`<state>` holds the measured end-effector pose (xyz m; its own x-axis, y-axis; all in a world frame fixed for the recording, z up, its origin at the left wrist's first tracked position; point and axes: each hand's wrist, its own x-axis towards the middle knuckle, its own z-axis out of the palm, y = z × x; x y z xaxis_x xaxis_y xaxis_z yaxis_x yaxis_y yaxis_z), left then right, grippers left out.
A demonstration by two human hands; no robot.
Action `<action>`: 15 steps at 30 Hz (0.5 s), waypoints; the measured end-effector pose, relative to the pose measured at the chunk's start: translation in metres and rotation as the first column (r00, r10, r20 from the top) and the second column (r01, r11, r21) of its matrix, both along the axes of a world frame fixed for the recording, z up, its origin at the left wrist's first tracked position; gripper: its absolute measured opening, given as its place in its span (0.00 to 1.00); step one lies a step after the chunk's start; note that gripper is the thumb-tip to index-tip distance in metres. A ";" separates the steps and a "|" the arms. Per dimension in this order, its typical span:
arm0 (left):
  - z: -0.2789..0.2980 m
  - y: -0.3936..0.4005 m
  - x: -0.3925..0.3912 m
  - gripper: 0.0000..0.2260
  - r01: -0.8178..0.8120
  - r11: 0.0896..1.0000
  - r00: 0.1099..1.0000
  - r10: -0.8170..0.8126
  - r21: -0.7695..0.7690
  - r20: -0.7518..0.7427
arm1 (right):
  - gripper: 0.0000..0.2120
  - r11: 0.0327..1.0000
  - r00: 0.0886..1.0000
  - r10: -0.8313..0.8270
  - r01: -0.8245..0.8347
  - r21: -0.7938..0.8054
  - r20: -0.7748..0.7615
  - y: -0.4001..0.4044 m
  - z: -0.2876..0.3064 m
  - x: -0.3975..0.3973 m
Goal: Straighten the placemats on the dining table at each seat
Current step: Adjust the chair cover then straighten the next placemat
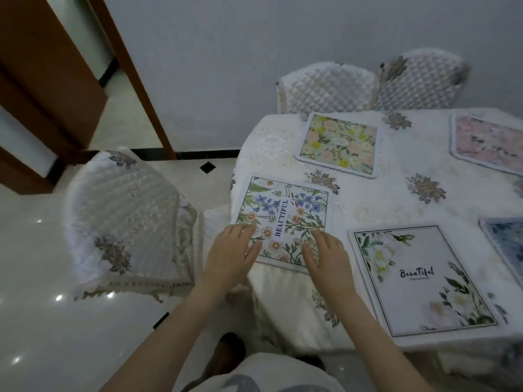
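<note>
At nine o'clock stands the covered chair (127, 222), well clear of my work. My left hand (232, 250) lies flat, fingers spread, on the near left corner of the blue-flower placemat (283, 219), which sits at the table's (382, 199) left edge at about eleven o'clock from me. My right hand (328, 256) presses its near right corner, fingers likewise spread; neither hand pinches anything. The mat looks slightly turned against the table edge. I judge the risk is here: pushing unevenly could drag the tablecloth (283, 292) with it, or slide the mat off the edge. At two o'clock the white-flower placemat (418, 278) lies close by, apart from mine; a hard twist could knock it. Further off, the yellow-flower placemat (339, 144) sits at one o'clock
</note>
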<state>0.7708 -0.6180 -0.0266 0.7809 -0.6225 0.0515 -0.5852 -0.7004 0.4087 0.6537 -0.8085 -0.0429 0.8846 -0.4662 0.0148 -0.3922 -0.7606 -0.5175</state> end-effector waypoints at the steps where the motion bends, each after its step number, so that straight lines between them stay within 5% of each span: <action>1: 0.000 0.006 0.009 0.20 0.038 0.999 0.999 -0.038 -0.014 -0.001 | 0.22 0.999 0.999 -0.040 0.040 0.012 -0.008 0.010 -0.001 0.002; 15: -0.009 0.036 0.095 0.23 0.278 0.961 0.961 -0.278 -0.001 -0.016 | 0.22 0.961 0.961 -0.276 0.276 0.021 -0.038 0.062 0.006 0.039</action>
<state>0.8656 -0.5824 -0.0361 0.5780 -0.8151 0.0392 -0.7502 -0.5118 0.4186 0.6923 -0.7463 -0.0365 0.7212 -0.6921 -0.0282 -0.6027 -0.6070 -0.5179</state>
